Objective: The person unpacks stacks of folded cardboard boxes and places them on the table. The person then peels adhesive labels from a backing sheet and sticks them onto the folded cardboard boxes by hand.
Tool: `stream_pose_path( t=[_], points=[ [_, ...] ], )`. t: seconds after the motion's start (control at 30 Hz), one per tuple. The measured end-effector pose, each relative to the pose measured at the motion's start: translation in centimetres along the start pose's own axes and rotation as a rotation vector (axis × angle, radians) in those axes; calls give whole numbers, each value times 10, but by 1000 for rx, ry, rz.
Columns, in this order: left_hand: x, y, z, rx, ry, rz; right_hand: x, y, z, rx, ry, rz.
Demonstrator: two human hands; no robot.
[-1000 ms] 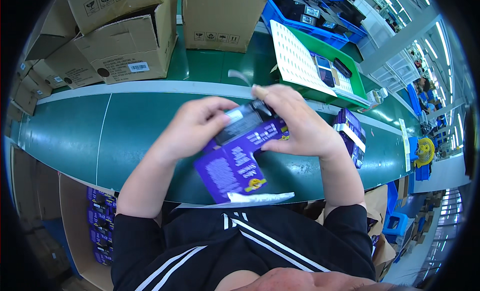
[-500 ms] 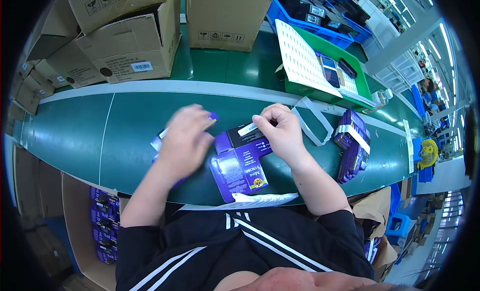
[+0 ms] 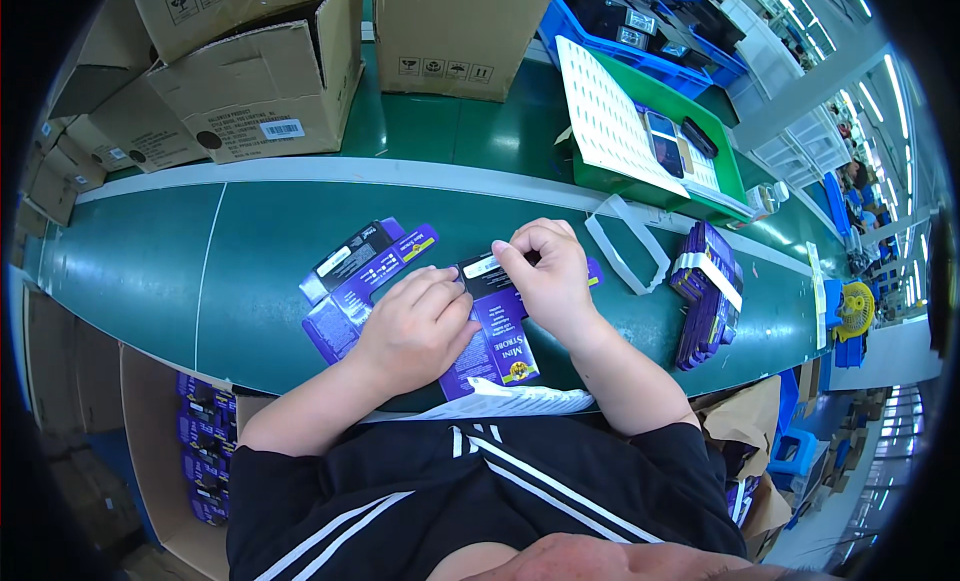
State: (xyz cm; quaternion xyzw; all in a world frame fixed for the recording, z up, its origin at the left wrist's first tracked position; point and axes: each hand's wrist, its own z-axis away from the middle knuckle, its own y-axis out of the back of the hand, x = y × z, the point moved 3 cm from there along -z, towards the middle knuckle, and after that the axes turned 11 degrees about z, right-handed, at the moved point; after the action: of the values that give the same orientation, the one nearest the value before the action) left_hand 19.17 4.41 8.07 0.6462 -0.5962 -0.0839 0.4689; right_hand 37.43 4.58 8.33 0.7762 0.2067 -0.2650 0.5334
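Observation:
A flat purple and black cardboard box (image 3: 497, 333) lies on the green table in front of me. My left hand (image 3: 418, 323) is closed over its left side, fingers bent and pressing on it. A white label (image 3: 480, 266) sits on the black panel of this box. At the label's right end, my right hand (image 3: 548, 271) has thumb and forefinger pinched together, covering part of the panel. To the left of my left hand lies another flat purple box (image 3: 345, 306), with a similar white label on its black panel. A white label sheet (image 3: 490, 401) is at the table's front edge.
A strapped stack of flat purple boxes (image 3: 706, 296) and a white paper loop (image 3: 630, 243) lie at right. Behind stand a green bin (image 3: 720, 196) with a white sheet and brown cartons (image 3: 265, 96). An open carton (image 3: 150, 431) of purple boxes is at lower left.
My left hand has moved right and nearer, from the left box onto the middle one. The left box is now uncovered. My right hand has shifted slightly left and down along the label.

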Motion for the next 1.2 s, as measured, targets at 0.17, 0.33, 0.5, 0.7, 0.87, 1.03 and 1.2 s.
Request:
stream_pose_path(
  t=[0.17, 0.33, 0.5, 0.7, 0.87, 1.03, 1.2],
  points=[
    [-1, 0, 0, -18, 17, 18, 2, -2, 0, 11, 0, 7],
    [1, 1, -4, -64, 21, -8, 2, -2, 0, 13, 13, 33],
    [1, 2, -8, -104, -5, -32, 3, 5, -3, -30, 44, 113],
    [1, 4, -16, -159, -32, -40, 8, 5, -7, -94, 45, 164],
    [2, 5, -22, -214, -50, -67, 12, 7, -8, -120, 9, 123],
    [2, 3, -23, -227, -60, -85, 20, 9, -8, -137, -43, 7],
    [3, 2, -26, -231, -55, -78, 21, 12, -10, -106, -63, -60]
  ],
)
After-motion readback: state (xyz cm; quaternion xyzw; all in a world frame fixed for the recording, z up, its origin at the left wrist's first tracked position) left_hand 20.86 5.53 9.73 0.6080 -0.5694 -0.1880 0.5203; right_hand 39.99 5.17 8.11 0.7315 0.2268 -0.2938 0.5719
